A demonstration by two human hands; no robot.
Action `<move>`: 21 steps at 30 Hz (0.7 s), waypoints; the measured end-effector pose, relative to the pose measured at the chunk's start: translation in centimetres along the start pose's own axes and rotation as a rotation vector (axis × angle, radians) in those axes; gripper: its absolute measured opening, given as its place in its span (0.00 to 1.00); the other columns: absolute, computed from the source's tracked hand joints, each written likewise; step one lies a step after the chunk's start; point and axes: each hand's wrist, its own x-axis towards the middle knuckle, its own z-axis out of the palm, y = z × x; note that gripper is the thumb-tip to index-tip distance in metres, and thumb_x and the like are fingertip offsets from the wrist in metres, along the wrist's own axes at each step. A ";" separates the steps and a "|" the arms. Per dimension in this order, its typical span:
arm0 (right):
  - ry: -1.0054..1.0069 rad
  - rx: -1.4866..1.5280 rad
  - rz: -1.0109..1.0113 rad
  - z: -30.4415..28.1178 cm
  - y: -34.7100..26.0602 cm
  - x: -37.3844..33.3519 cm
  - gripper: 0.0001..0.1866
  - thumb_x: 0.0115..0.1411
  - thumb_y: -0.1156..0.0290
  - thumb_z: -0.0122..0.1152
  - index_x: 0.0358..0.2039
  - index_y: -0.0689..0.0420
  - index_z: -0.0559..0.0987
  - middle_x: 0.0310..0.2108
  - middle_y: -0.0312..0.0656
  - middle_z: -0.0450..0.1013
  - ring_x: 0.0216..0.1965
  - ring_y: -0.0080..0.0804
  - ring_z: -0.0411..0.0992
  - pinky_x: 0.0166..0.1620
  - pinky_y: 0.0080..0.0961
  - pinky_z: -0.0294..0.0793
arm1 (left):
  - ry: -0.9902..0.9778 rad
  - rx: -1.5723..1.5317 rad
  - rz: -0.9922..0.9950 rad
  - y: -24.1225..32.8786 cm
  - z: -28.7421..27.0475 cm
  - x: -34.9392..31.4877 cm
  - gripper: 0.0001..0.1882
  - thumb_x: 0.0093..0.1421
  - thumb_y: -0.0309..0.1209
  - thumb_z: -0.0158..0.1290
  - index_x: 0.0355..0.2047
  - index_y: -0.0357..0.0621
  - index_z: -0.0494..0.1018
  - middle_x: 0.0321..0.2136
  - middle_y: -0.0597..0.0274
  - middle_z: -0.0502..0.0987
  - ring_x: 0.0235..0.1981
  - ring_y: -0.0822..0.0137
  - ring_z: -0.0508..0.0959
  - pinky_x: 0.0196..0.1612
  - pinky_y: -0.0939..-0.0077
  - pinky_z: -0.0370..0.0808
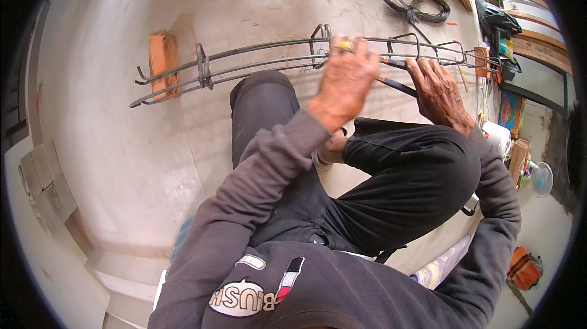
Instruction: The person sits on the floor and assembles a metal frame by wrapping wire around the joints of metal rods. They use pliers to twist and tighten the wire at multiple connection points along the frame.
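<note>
A long cage of steel rods (263, 65) with bent square stirrups (203, 67) lies across the floor in front of my legs. My left hand (348, 78), wearing a yellow ring and slightly blurred, is curled over the rods beside a middle stirrup; what its fingers hold is hidden. Pincers with black, orange-banded handles (398, 87) reach from under the left hand toward the right, their jaws out of sight. Fingers of my right hand (437, 87) close over the handle ends. Fine wire shows at the stirrup just left of my left hand.
An orange brick (162, 63) props the cage's left end, and another brick (482, 62) stands under the right end. Beyond lies a coil of black wire (428, 8) with loose rods. Black plastic bags (498, 18) and a white container (496, 137) are along the right side.
</note>
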 end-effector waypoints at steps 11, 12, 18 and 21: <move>-0.105 0.288 -0.016 -0.5 1.6 0.8 0.23 0.52 0.83 0.57 0.50 0.63 0.71 0.36 0.50 0.70 0.38 0.50 0.74 0.42 0.45 0.74 | -0.063 -0.360 -0.441 -8.3 1.3 -2.0 0.12 0.59 0.34 0.61 0.41 0.44 0.84 0.36 0.52 0.85 0.38 0.53 0.84 0.44 0.61 0.79; -0.107 0.323 -0.012 -0.6 1.6 0.8 0.23 0.51 0.84 0.58 0.50 0.63 0.72 0.35 0.50 0.70 0.38 0.52 0.74 0.42 0.46 0.74 | -0.070 -0.363 -0.422 -8.5 1.4 -2.0 0.12 0.59 0.34 0.61 0.42 0.45 0.84 0.36 0.53 0.85 0.38 0.53 0.84 0.44 0.61 0.79; -0.189 0.484 0.064 -0.3 2.1 1.1 0.19 0.45 0.84 0.57 0.41 0.65 0.77 0.29 0.56 0.75 0.34 0.58 0.76 0.39 0.49 0.73 | -0.122 -0.387 -0.439 -8.0 1.0 -1.7 0.12 0.58 0.35 0.62 0.41 0.49 0.84 0.36 0.55 0.86 0.37 0.56 0.84 0.43 0.62 0.79; -0.292 0.592 0.117 -1.1 1.9 1.6 0.15 0.43 0.84 0.55 0.34 0.65 0.78 0.24 0.56 0.74 0.29 0.59 0.74 0.38 0.49 0.72 | -0.115 -0.334 -0.437 -7.8 0.9 -1.6 0.11 0.58 0.34 0.62 0.41 0.50 0.85 0.35 0.56 0.86 0.37 0.56 0.84 0.43 0.62 0.79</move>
